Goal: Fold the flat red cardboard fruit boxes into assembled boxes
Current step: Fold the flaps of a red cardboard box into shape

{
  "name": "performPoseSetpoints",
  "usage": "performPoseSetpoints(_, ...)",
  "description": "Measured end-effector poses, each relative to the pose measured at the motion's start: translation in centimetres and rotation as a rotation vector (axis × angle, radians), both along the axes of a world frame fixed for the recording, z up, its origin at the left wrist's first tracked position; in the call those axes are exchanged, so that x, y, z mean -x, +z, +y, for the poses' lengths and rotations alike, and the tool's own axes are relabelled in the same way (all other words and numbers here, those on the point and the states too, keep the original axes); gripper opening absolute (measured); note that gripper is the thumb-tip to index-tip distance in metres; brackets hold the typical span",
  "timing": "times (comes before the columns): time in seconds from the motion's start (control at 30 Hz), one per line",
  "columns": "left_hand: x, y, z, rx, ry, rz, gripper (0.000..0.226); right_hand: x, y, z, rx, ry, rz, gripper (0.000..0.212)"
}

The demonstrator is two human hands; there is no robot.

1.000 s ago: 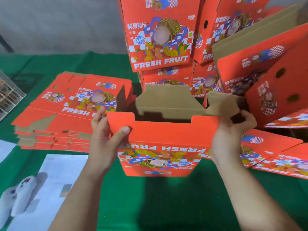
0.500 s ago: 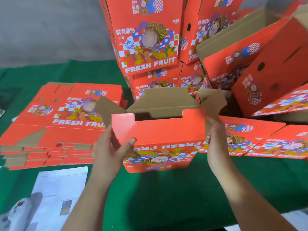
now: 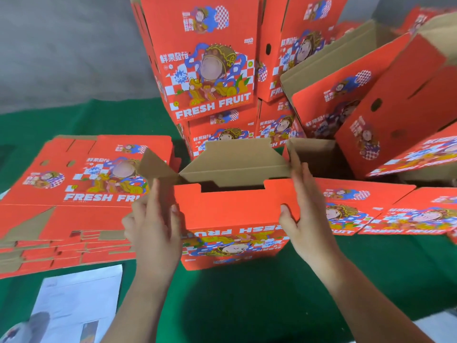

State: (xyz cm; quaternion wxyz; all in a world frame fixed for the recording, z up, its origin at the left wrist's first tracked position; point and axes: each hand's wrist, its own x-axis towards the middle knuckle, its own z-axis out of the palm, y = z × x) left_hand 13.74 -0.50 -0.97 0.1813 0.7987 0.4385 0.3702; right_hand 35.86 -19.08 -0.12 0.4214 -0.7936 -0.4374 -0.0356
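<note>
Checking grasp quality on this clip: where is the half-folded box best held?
By the two upper corners of its near red flap, coming in from either side, as the left hand and right hand do: the flap stands upright with its side edges free.

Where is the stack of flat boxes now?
The stack of flat boxes lies on the green table, left of the half-folded box, beside the left hand.

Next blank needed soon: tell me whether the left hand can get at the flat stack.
Probably yes: the flat stack lies right beside the left hand, nothing between, though that hand now grips the box.
</note>
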Motion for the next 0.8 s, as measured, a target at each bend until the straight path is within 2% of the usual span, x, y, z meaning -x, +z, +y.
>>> performPoseSetpoints(0.1, -0.6, 0.1, 0.0, -0.018, 0.003, -0.161, 0.050, 0.7, -0.2, 0.0, -0.017, 0.021, -0.015, 0.065)
performPoseSetpoints(0.23, -0.8, 1.1, 1.3, 0.111, -0.017, -0.262, 0.065, 1.1, -0.6, -0.2, -0.018, -0.022, 0.037, 0.051)
performPoseSetpoints(0.3, -1.0, 1.6, 2.4, 0.139, -0.067, -0.183, 0.071, 0.9, -0.6, 0.1, -0.023, -0.016, 0.024, 0.049)
performPoseSetpoints(0.37, -1.4, 1.8, 3.3, 0.037, -0.122, 0.010, 0.060, 0.8, -0.8, 0.3, -0.014, -0.006, 0.005, 0.049)
performPoseSetpoints(0.47, -1.9, 1.7, 3.6, -0.045, -0.266, 0.020, 0.038, 0.7, -1.0, 0.2, -0.017, -0.001, 0.009, 0.047)
performPoseSetpoints(0.5, -1.9, 1.5, 3.8, -0.019, -0.353, -0.014, 0.034, 0.6, -1.0, 0.1, -0.013, -0.001, 0.008, 0.046)
performPoseSetpoints(0.57, -1.9, 1.8, 4.3, 0.254, -0.598, -0.125, 0.042, 0.5, -1.1, -0.1, -0.002, 0.002, 0.013, 0.045)
performPoseSetpoints(0.6, -1.9, 2.3, 4.6, 0.362, -0.696, -0.117, 0.051, 0.5, -1.1, -0.1, 0.001, 0.005, 0.023, 0.045)
performPoseSetpoints(0.63, -2.1, 2.7, 4.8, 0.365, -0.736, -0.050, 0.062, 0.5, -1.1, -0.1, 0.001, 0.008, 0.030, 0.044)
performPoseSetpoints(0.7, -2.7, 3.6, 5.4, 0.236, -0.675, 0.173, 0.079, 0.6, -1.2, -0.2, 0.003, 0.007, 0.029, 0.044)
performPoseSetpoints(0.73, -3.0, 4.2, 5.6, 0.210, -0.631, 0.239, 0.078, 0.6, -1.2, -0.2, 0.004, 0.005, 0.026, 0.044)
performPoseSetpoints(0.8, -3.5, 5.2, 6.1, 0.233, -0.606, 0.225, 0.067, 0.6, -1.3, -0.3, -0.002, 0.019, 0.017, 0.043)
